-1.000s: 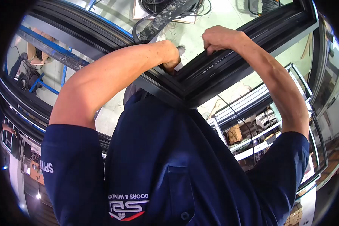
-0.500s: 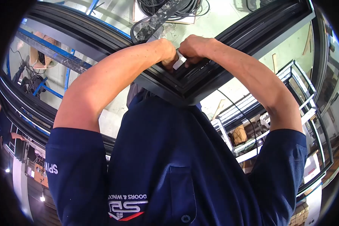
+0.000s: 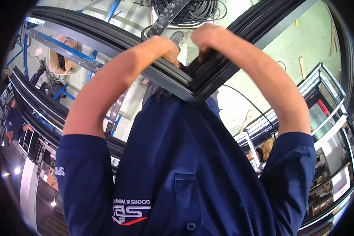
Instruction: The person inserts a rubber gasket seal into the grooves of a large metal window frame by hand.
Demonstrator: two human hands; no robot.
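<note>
A black window or door frame [image 3: 224,76] juts toward my body, its grooved sides meeting in a corner just in front of my shirt. My left hand [image 3: 170,51] is on the left side of that corner, fingers curled down and mostly hidden behind the wrist. Across the inner angle, my right hand [image 3: 206,37] is closed over the right side, somewhat blurred, with its fingertips down by the dark grooves. What either hand holds, if anything, I cannot make out. A pale gap with floor showing separates the two hands.
Blue metal supports [image 3: 67,49] run beneath the frame at left. A coil of black cable [image 3: 192,11] lies on the floor beyond. White-edged frames [image 3: 322,102] stand at right, and a cardboard box [image 3: 63,57] sits at left. Another person [image 3: 17,122] is at far left.
My right hand has moved away from my left, widening the gap between them. The view has shifted slightly, bringing more of the person at far left into sight.
</note>
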